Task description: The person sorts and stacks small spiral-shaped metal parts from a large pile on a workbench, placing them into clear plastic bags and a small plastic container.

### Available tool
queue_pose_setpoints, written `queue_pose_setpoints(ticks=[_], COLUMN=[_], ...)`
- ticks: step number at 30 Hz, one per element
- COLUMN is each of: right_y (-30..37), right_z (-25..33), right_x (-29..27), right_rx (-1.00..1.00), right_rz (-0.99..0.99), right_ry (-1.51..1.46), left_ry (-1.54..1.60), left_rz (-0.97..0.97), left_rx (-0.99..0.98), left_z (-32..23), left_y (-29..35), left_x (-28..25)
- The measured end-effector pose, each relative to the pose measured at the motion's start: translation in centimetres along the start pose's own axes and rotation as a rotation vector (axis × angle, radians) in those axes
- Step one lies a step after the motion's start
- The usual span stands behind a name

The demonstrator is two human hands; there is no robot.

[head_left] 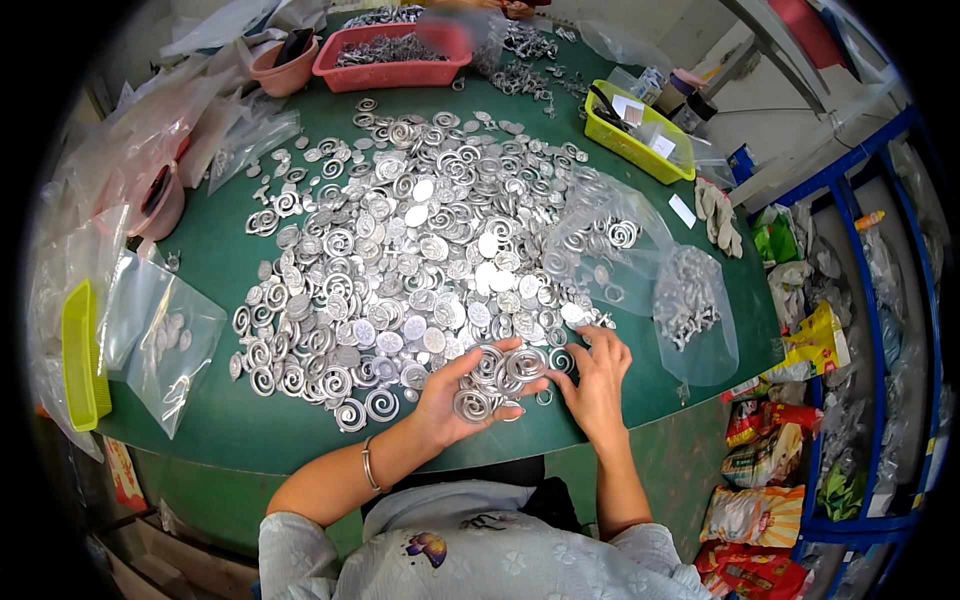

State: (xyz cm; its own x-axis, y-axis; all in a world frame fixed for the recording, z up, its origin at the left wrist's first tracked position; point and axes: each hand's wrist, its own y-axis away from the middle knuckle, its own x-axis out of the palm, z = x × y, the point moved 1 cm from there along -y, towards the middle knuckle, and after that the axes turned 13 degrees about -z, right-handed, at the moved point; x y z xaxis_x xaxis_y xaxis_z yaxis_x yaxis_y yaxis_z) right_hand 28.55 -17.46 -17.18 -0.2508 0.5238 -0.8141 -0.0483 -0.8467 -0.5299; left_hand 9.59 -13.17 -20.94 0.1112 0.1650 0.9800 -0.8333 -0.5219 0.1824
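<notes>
We hold left hand (440,398) cupped, palm up, around several spiral pieces (498,371), near table edge. Right hand (597,392) bends beside, thumb and index at single spiral (561,359); whether they pinch it, we cannot tell. Silvery metal coils and ovals fill pile (400,250). Green table (222,408) lies bare left of pile.

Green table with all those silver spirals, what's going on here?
A person's left hand holds several silver spirals, while the right hand is close to another spiral, its grip unclear. A broad heap of metal pieces covers the middle of the green table, and a clear bag of small metal parts lies to the right.
</notes>
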Motion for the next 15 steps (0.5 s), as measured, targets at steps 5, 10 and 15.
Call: queue_pose_setpoints(ticks=[5,10,15], right_y=[0.0,-0.5,-1.5], right_z=[-1.3,1.1,5.1], right_x=[-0.1,-1.2,0.3], right_rx=[0.037,0.508,0.377], right_rz=[-0.179,-0.302,-0.171], right_ry=[-0.059,-0.792,-0.782], left_ry=[-0.070,-0.119,-0.169], left_rz=[-0.024,-0.035,-0.050], left_rx=[0.011,0.018,0.058], left_z=[0.1,0.2,0.5], left_y=[-0.1,0.0,0.0], left_x=[0.4,0.4,0.5])
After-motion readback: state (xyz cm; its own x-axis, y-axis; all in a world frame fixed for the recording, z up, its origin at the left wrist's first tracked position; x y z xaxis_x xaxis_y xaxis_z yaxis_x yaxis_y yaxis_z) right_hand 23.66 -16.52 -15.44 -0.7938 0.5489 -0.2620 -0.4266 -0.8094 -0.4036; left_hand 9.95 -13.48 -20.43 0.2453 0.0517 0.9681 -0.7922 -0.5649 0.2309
